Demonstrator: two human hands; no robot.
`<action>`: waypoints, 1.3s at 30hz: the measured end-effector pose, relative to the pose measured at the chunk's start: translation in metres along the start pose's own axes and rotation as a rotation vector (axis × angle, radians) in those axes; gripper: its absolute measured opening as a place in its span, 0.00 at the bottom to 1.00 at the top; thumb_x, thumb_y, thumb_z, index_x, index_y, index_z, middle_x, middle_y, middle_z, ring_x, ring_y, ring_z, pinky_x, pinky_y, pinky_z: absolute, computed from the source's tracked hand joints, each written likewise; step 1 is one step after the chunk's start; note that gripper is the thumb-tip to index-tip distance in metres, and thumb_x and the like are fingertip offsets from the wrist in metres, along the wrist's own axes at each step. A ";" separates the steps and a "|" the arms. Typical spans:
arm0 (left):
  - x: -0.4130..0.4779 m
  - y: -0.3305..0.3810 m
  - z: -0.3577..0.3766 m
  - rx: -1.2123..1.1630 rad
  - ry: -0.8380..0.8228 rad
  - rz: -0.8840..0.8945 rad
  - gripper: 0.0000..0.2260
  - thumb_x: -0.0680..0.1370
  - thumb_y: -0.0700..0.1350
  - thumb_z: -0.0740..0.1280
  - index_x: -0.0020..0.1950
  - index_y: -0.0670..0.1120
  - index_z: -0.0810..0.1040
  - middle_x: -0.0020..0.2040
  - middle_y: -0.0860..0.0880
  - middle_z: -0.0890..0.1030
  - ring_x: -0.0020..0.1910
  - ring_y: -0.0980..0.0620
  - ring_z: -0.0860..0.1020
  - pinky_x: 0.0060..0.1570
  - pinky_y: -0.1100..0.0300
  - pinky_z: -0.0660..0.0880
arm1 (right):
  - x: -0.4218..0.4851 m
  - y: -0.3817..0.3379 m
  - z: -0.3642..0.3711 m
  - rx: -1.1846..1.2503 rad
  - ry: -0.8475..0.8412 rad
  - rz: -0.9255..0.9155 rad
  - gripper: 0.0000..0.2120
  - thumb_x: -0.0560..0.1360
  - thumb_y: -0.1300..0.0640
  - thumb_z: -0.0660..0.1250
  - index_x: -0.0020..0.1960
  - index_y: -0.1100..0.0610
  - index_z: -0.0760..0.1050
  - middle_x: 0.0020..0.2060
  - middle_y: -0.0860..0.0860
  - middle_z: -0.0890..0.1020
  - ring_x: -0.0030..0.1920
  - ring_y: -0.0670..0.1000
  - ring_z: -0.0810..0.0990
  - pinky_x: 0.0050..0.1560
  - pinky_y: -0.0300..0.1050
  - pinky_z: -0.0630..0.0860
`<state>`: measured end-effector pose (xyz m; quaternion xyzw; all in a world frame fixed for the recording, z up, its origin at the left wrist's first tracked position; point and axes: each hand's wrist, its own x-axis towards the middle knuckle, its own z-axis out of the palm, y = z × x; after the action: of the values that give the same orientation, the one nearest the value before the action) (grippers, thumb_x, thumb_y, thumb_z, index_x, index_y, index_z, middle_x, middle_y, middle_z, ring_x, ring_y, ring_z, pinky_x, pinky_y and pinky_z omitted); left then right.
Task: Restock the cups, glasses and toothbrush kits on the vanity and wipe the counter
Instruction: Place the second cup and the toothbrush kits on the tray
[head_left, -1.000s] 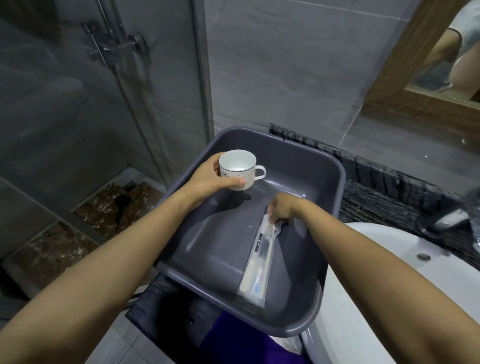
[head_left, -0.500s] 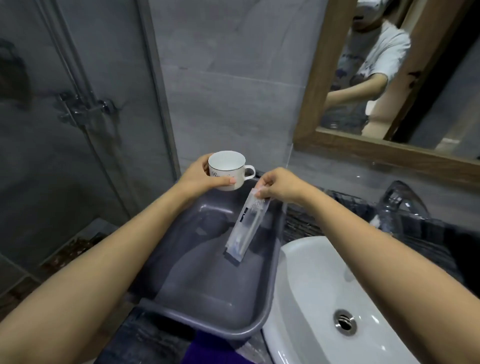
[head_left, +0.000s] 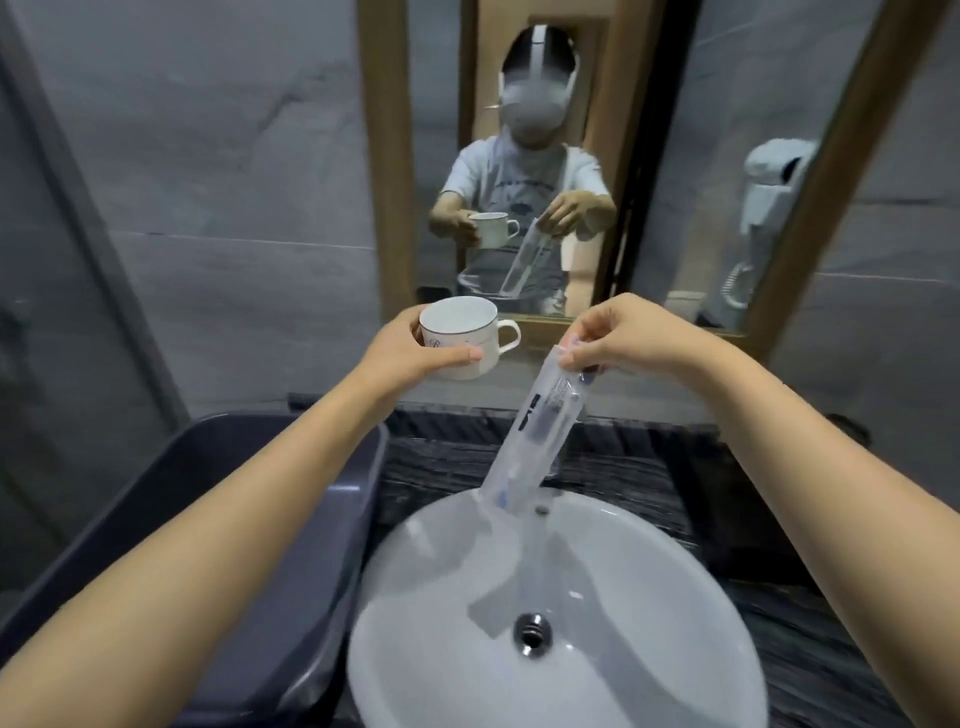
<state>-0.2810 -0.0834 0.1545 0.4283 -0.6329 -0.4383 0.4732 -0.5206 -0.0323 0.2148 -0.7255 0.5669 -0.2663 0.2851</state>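
I am in the restocking step: my left hand (head_left: 415, 353) grips the white cup (head_left: 460, 338) and my right hand (head_left: 623, 335) pinches the toothbrush kit (head_left: 540, 426), both held above the sink (head_left: 675, 597). Next, I think, both need a free bench (head_left: 649, 467) place near 12 o'clock. Both arms are stretched forward.

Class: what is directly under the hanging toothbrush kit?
The white sink and a strip of dark counter lie below the toothbrush kit; the faucet behind it is mostly covered.
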 end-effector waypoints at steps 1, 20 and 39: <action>0.000 0.003 0.020 -0.005 -0.024 0.001 0.24 0.62 0.43 0.79 0.54 0.52 0.76 0.51 0.57 0.81 0.49 0.61 0.79 0.40 0.72 0.75 | -0.012 0.011 -0.011 -0.008 0.004 0.021 0.05 0.69 0.60 0.73 0.35 0.57 0.79 0.25 0.44 0.81 0.29 0.40 0.80 0.34 0.30 0.76; -0.024 -0.044 0.334 0.049 -0.330 -0.107 0.19 0.61 0.42 0.78 0.37 0.61 0.72 0.40 0.64 0.76 0.40 0.65 0.74 0.37 0.66 0.72 | -0.189 0.190 -0.124 -0.105 0.213 0.396 0.09 0.69 0.62 0.73 0.31 0.53 0.78 0.27 0.47 0.77 0.35 0.49 0.77 0.46 0.48 0.78; 0.006 -0.123 0.449 0.103 -0.350 -0.152 0.33 0.61 0.40 0.78 0.62 0.42 0.68 0.62 0.43 0.72 0.59 0.46 0.73 0.58 0.51 0.73 | -0.245 0.261 -0.125 0.004 0.293 0.539 0.06 0.69 0.66 0.72 0.44 0.68 0.80 0.34 0.56 0.78 0.35 0.49 0.74 0.38 0.36 0.71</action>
<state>-0.7042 -0.0524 -0.0382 0.4159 -0.6930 -0.5074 0.2989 -0.8372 0.1416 0.1001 -0.5021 0.7737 -0.2840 0.2621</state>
